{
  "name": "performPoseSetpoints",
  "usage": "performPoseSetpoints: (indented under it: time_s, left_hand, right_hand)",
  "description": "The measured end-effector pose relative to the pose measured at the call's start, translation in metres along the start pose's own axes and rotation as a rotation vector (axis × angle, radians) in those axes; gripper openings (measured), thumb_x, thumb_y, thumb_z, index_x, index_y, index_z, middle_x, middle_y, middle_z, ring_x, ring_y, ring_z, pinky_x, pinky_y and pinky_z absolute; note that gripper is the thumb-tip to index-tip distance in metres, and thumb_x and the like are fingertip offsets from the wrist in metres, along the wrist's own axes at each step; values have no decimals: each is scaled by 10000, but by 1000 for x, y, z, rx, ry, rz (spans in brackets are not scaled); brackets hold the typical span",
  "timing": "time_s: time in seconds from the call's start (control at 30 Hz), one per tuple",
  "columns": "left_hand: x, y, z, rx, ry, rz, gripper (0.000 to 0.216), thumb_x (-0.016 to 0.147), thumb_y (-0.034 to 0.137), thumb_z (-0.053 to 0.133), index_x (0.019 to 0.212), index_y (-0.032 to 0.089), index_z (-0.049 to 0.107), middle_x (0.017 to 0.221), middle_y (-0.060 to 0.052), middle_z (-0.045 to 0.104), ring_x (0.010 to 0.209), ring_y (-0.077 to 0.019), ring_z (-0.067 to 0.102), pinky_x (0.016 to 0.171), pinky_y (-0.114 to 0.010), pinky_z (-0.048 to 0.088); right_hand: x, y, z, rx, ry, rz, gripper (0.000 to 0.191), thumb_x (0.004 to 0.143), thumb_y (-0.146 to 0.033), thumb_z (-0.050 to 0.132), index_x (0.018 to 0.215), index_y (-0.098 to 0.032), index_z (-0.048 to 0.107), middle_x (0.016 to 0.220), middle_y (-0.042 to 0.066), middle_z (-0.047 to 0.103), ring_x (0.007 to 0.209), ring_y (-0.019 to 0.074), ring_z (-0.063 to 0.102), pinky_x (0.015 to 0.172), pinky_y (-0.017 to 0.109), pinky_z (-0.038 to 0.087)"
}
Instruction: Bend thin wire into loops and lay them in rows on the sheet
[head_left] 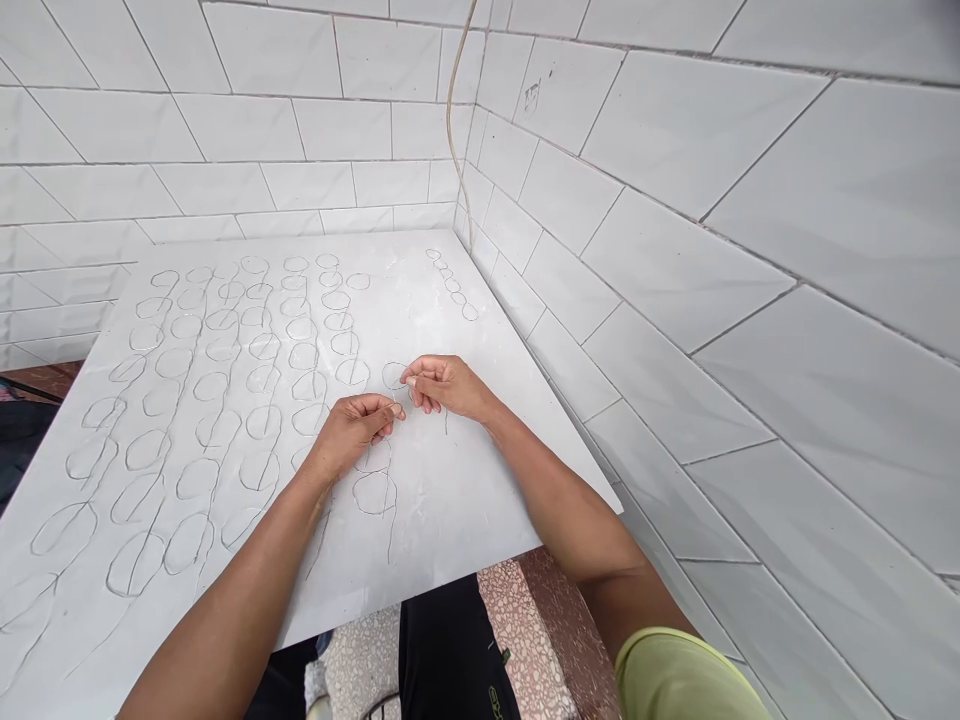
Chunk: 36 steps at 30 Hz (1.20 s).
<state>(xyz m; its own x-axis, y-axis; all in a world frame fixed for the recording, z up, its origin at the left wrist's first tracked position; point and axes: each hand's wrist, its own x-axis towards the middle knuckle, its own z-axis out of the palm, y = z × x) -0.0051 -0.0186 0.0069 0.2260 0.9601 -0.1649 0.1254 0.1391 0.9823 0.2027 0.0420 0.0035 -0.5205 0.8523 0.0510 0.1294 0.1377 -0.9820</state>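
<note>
Over the near right part of a white tabletop [480, 470], both my hands work close together on thin dark wire bent into rings. My left hand [356, 428] is closed, thumb and index fingertip pinching the wire. Just right of it, my right hand [448, 387] pinches the wire too, beside a wire ring [393, 363] that shows past its fingertips. A short wire end hangs below the right fingers. Below my left hand lie two more rings, the nearer one a wire ring with a tail [396, 495] running toward the front edge. The fingers hide the exact joint.
Several columns of wire rings [264, 380] strung on long wires cover the left and middle of the tabletop. A short chain of small rings [452, 285] lies at the back right. White tiled walls [600, 210] border the back and right; a cable [450, 110] hangs in the corner.
</note>
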Motion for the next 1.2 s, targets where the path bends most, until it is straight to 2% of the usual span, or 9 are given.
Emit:
performPoseSetpoints:
  time_s: [0.13,0.23,0.37,0.43,0.6,0.73,0.9,1.1,1.2]
  left_hand:
    - [4,-5,2,-117,76,-22,283,815,446,746,769,167,736,650,-6,553,589,-111,431,559,-264,336]
    - [5,-8,2,-137,77,-31,279,812,437,749,762,164,737,648,-8,552,591,-111,434,556,-265,339]
    - [3,-6,0,-89,-25,-16,260,833,418,738,762,168,738,632,-2,538,591,-109,429,564,-265,345]
    - [2,-6,-3,-75,-79,-37,263,832,418,743,750,168,737,630,-1,529,590,-107,423,559,-264,338]
    - [4,-10,-5,-86,-127,-132,254,789,406,778,747,157,753,641,-16,542,596,-109,439,541,-262,324]
    - [3,-9,1,-63,-82,-157,254,762,406,784,721,159,747,655,-26,564,599,-113,454,540,-263,330]
    - [-2,-4,10,-45,-9,-169,226,758,378,761,689,164,730,625,-14,545,588,-114,440,545,-268,338]
    - [-3,-3,13,-77,30,-100,221,779,374,739,696,169,729,592,-6,518,564,-114,417,546,-275,322]
    - [-2,-3,11,-85,20,-71,228,792,384,744,707,172,729,599,-4,518,574,-115,415,547,-272,316]
  right_hand:
    - [2,4,5,-4,30,13,203,922,-364,602,999,-178,630,704,-7,681,545,111,589,492,224,448]
    - [1,4,8,-99,53,-12,198,928,-336,585,1055,-192,632,770,-5,693,625,119,606,558,238,463]
    - [-4,0,9,-350,30,-221,195,931,-285,614,1102,-230,691,980,27,707,882,153,625,737,284,484]
    - [-6,-2,6,-440,-31,-299,142,955,-266,591,1015,-228,714,944,32,698,933,173,611,761,297,472]
    - [-9,-6,1,-610,-104,-344,264,1003,-273,521,797,-215,675,781,21,646,811,175,570,728,309,430]
    - [-9,-5,5,-725,-92,-353,364,993,-216,481,632,-203,524,627,-1,521,694,161,488,654,307,357]
    - [-9,0,11,-772,-44,-334,369,958,-147,469,602,-202,389,584,-14,426,631,146,406,618,310,302]
    - [-9,-5,5,-684,-86,-347,370,1013,-223,451,651,-200,521,660,10,548,713,167,503,656,315,355]
    - [-12,-10,1,-619,-93,-293,333,1010,-247,462,724,-204,628,709,16,599,740,172,543,662,312,387]
